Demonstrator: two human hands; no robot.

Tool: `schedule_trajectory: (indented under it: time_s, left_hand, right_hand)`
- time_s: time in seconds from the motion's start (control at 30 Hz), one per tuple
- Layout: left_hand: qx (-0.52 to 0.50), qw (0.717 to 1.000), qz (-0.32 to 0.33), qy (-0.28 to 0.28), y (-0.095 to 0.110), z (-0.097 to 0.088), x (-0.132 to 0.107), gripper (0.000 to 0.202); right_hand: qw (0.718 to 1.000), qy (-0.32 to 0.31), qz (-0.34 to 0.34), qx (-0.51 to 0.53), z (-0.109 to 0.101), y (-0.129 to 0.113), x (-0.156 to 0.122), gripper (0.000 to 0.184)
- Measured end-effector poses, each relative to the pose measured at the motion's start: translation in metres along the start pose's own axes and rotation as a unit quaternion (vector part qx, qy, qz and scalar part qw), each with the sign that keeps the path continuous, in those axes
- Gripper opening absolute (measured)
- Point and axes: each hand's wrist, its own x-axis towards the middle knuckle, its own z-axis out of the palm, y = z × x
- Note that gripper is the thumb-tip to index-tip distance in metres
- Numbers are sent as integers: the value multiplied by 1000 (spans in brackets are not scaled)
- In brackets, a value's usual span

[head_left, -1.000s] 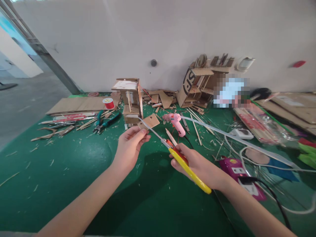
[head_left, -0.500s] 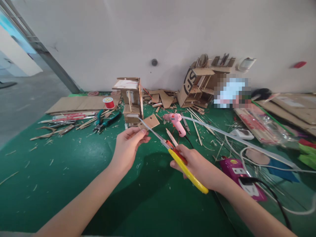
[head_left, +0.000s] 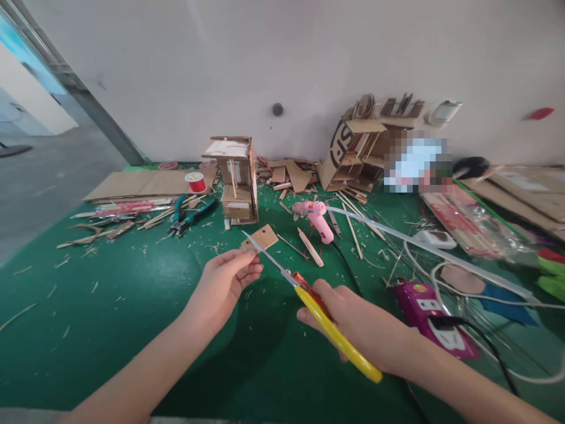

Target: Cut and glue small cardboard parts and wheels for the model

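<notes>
My left hand (head_left: pixel 225 282) pinches a small flat cardboard piece (head_left: pixel 260 238) with a hole in it, held above the green mat (head_left: pixel 132 306). My right hand (head_left: pixel 348 321) grips yellow-and-red scissors (head_left: pixel 309 300) by the handles. The blades point up and left, and their tips meet the near edge of the cardboard piece. Behind the hands stands a small cardboard tower model (head_left: pixel 236 179), and a pink glue gun (head_left: pixel 315 218) lies to its right.
Teal pliers (head_left: pixel 189 215), a red thread spool (head_left: pixel 195 182), wooden sticks and cardboard scraps litter the far mat. A purple power strip (head_left: pixel 430 312) with a black cable lies at right, beside a long clear strip (head_left: pixel 432 253). Cardboard structures (head_left: pixel 353 153) lean on the wall.
Both hands have come down and toward me with the cardboard piece and scissors. The cardboard piece has dropped away from the tower model.
</notes>
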Motion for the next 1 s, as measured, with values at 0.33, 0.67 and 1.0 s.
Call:
schedule_trajectory:
  time_s: [0.33, 0.67, 1.0]
  left_hand:
    - [-25, 997, -64, 40, -5, -6, -1, 7]
    - [-28, 997, -56, 34, -4, -5, -4, 11]
    - [-21, 998, -58, 29, -4, -4, -5, 10]
  right_hand:
    - [999, -24, 21, 25, 2, 2, 5, 52]
    - [998, -9, -47, 39, 10, 22, 7, 66]
    - [999, 6, 6, -45, 8, 1, 9, 60]
